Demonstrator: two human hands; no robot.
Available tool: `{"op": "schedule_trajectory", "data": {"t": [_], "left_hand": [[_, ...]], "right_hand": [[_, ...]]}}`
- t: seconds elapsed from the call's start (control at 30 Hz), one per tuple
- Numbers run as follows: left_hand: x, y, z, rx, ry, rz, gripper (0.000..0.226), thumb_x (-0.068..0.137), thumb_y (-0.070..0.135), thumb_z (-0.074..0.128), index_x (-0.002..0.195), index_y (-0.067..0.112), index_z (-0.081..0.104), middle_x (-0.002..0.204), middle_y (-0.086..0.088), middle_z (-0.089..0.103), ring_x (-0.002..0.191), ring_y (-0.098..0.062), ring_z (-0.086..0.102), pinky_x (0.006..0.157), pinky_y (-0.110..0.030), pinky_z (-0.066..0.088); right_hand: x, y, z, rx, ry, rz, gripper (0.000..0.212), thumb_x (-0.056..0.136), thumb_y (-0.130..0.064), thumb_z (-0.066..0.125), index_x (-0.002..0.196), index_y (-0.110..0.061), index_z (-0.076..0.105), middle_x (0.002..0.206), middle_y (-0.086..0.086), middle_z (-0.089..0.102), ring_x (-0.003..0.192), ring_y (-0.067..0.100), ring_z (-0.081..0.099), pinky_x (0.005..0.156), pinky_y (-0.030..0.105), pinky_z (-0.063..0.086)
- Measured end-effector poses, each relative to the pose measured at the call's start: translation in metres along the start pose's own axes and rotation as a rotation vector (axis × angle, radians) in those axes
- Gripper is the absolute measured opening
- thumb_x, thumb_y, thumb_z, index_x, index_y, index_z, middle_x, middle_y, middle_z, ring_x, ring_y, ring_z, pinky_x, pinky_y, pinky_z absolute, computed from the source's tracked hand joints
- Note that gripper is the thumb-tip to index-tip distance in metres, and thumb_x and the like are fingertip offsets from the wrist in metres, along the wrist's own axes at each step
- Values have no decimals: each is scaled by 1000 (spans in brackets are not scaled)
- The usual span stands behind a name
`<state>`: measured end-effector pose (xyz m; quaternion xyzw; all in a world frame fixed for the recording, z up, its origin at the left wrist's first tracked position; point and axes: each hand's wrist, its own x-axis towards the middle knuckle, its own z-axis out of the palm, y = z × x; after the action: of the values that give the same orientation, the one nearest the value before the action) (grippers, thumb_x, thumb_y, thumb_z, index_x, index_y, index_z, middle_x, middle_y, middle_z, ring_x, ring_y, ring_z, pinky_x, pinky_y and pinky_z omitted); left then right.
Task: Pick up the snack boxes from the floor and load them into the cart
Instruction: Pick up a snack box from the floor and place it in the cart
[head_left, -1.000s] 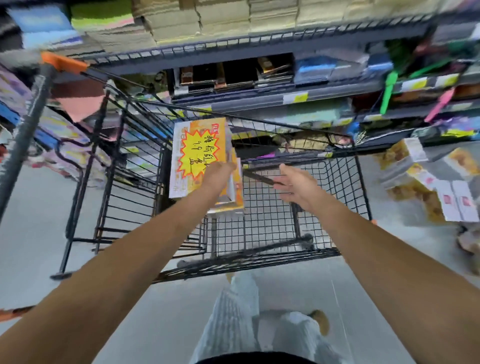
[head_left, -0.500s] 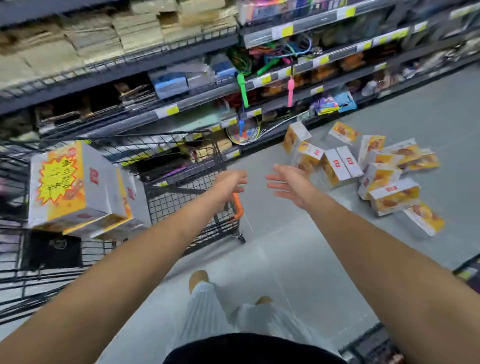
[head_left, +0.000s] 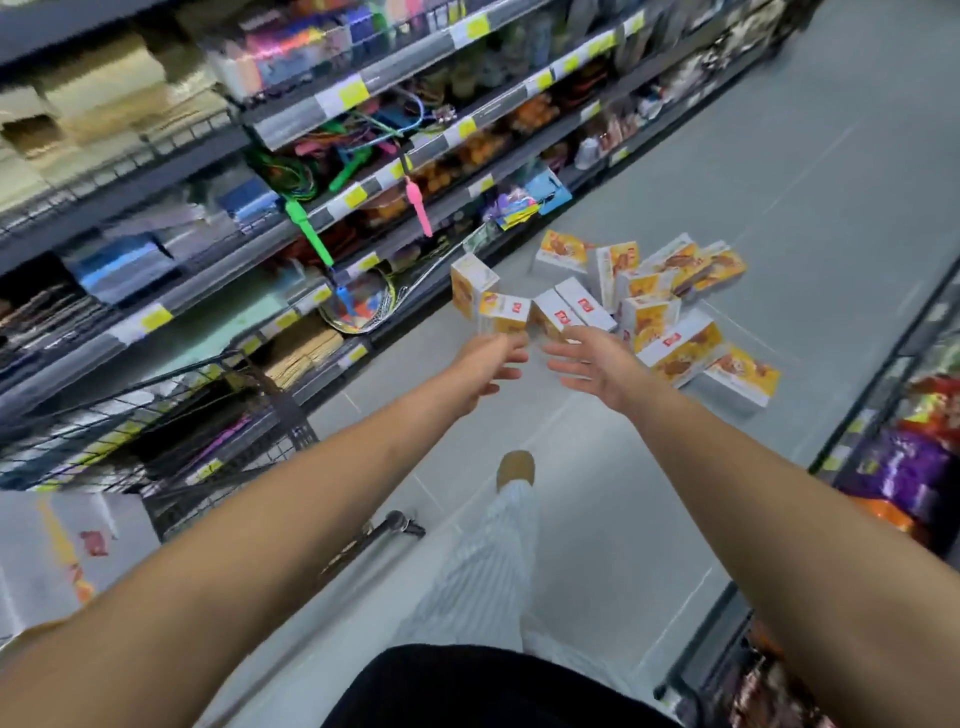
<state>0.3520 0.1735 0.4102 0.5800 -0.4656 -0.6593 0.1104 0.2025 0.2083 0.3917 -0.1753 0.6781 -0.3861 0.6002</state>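
Holding left hand (head_left: 491, 364) and right hand (head_left: 597, 366) out front, arms extended. Both empty, fingers relaxed and spread, palms roughly facing each other, close together but not touching. Gripping nothing yet.

Pointing at snack boxes (head_left: 654, 312) heaped on floor (head_left: 805, 218) at foot of shelves (head_left: 332, 171), just past fingertips in frame. Roughly a dozen, jumbled: some upright, some flat, some leaning on neighbours. Nearest to hands: upright box (head_left: 503, 313) with orange front, then white-topped box (head_left: 558, 312) beside it.

Off to left: cart (head_left: 171, 421), black wire basket, with at least one loaded box (head_left: 57, 551) at lower left, blurred. Judging task as early, with most of pile not yet loaded.

Handling, as estimate only:
- Looks like stiff printed cardboard, probably light. Can't confirm weight or contents.
- Rigid enough to clamp between palms, but likely to dent at corners if squeezed hard.
- Glossy print, so maybe slightly slick.
- Best to take across two opposite broad faces, or pinch narrow sides one-handed.
- For two at once, press flat-to-flat between both hands.
- Start at near edge of pile. Avoid pulling from under leaning ones, could topple the rest.
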Motion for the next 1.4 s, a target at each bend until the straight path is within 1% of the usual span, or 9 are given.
{"op": "schedule_trajectory", "data": {"t": [0.27,0.37,0.47,0.8,0.93,1.03,1.17,1.3,1.4], "left_hand": [[134,91,-2,-38,-11,-63,16,91,40,51,86,26,57,103,7,63,74,-6,56,62,-24,33],[182,116,-12,-46,3,-99,23,93,38,48,109,25,56,106,6,62,73,-5,56,64,-24,33],[221,136,-26,-77,93,-145,19,93,34,49,108,23,54,106,5,58,72,-5,53,68,-26,35],[342,181,-39,-117,144,-323,15,96,34,48,100,21,53,107,1,55,97,-18,52,86,-31,34],[407,191,-34,-72,175,-370,14,96,33,48,99,21,53,105,1,55,92,-17,51,69,-28,34],[463,188,-27,-44,215,-411,13,97,29,48,91,19,56,99,1,54,72,-10,49,57,-21,32],[540,172,-13,-5,216,-447,17,96,23,51,81,17,54,63,5,58,57,-6,51,39,-8,37],[611,139,-4,-14,212,-523,27,96,25,51,71,18,47,70,4,52,59,-5,46,39,-10,38],[661,92,-4,15,282,-572,19,92,27,58,87,9,61,85,-12,65,70,-18,60,43,-9,41]], "right_hand": [[117,-84,-38,0,58,91,28,98,-28,49,122,-16,55,112,6,65,84,18,62,70,29,45],[163,-110,-39,14,51,137,15,98,-27,49,107,-18,57,104,4,65,81,15,62,69,28,46],[205,-130,-41,16,34,173,11,96,-28,52,91,-21,59,101,3,67,82,16,63,67,29,45],[322,-178,-52,65,-8,288,14,97,-22,50,86,-19,57,85,1,65,78,19,60,67,29,43],[398,-182,-64,76,-11,341,16,97,-22,47,84,-19,56,85,2,64,80,20,59,79,33,42],[458,-174,-70,69,-15,419,18,97,-23,46,81,-19,53,94,5,63,78,18,58,72,30,42],[541,-151,-70,58,-3,496,17,99,-24,43,88,-17,53,107,10,61,88,23,57,65,26,40],[615,-106,-63,44,0,542,24,100,-22,42,118,-15,55,102,7,58,78,17,55,65,24,42],[663,-70,-57,19,-12,641,16,101,-21,40,96,-18,55,89,3,54,70,13,49,65,25,38]]}}
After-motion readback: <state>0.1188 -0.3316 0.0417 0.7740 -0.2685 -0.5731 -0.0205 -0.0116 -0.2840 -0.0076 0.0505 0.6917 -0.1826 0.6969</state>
